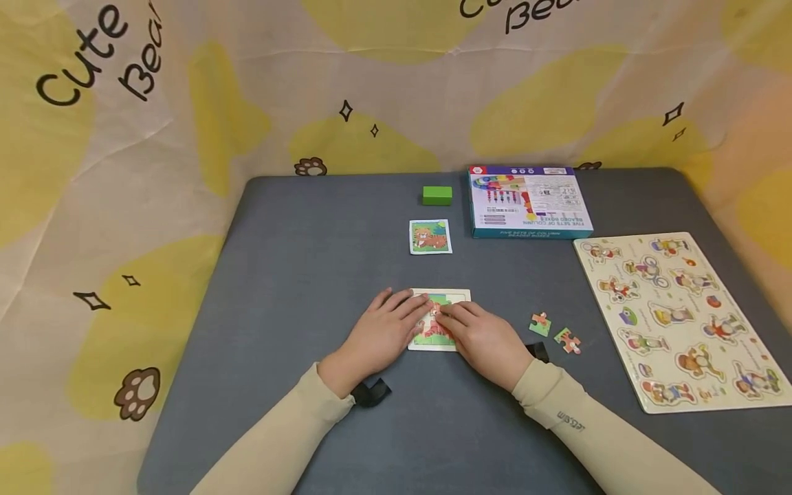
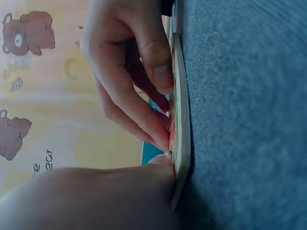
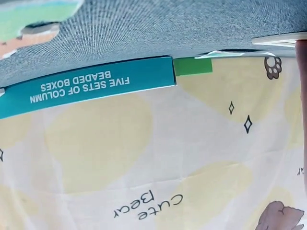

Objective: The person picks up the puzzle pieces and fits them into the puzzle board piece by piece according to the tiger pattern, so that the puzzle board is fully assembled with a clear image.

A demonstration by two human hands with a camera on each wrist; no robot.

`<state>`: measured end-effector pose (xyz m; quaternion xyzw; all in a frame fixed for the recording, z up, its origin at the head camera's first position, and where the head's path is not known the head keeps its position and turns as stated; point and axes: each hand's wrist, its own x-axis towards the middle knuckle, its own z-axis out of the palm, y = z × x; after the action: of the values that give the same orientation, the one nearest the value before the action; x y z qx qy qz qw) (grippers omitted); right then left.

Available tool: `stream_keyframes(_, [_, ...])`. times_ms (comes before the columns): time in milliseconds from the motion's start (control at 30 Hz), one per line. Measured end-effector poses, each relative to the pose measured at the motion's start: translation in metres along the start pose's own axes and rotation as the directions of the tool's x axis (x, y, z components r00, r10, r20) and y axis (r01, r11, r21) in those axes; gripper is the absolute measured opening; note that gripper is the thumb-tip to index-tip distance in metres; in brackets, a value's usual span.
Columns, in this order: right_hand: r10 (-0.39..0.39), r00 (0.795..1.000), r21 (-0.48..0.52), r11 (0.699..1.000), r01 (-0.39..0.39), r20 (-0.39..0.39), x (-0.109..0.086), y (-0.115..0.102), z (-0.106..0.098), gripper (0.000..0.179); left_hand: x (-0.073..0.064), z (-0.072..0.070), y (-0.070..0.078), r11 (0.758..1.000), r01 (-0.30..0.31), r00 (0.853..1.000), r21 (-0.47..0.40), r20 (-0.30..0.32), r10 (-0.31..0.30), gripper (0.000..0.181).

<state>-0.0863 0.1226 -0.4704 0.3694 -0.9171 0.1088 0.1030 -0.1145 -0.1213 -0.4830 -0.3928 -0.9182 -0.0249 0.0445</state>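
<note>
On the table lies a small jigsaw puzzle in a white-bordered tray (image 1: 456, 294), its picture an orange animal on green. My left hand (image 1: 383, 335) rests on the tray's left side, fingers extended over the picture. From the right, my right hand (image 1: 489, 342) presses its fingertips on the puzzle. The left wrist view shows the right hand's thumb (image 2: 162, 76) and bent fingers touching the puzzle surface, beside the left thumb. The hands hide much of the picture. Two loose jigsaw pieces, one (image 1: 540, 324) upper and one (image 1: 568, 341) lower, lie right of the right hand.
Beyond the puzzle lies a picture card (image 1: 430, 237) with an orange animal, and behind it a green block (image 1: 436, 196). A flat cardboard box (image 1: 531, 203) lies at the back right. A large board with cartoon figures (image 1: 637, 316) covers the table's right side.
</note>
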Motion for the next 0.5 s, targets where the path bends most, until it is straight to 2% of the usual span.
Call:
stream_keyframes(167, [0.011,1.0,0.001,1.0,-0.011,0.004,-0.0015,0.0002,0.0021,0.042,0.0009,0.0044,-0.0027,0.997,0.022,1.0,-0.079,0.0,-0.023,0.05])
stream_keyframes(367, [0.025,1.0,0.04,0.999,-0.025,-0.001,-0.0013,0.0001,0.0022,0.045,0.0008,0.0054,-0.007,0.97,0.057,0.998,-0.236,-0.007,-0.06,0.05])
stream_keyframes(500, [0.038,0.999,0.09,0.995,-0.038,0.0,-0.0002,0.0002,-0.0002,0.043,-0.0003,0.0028,-0.0076,0.972,0.041,0.999,-0.232,-0.011,-0.045,0.05])
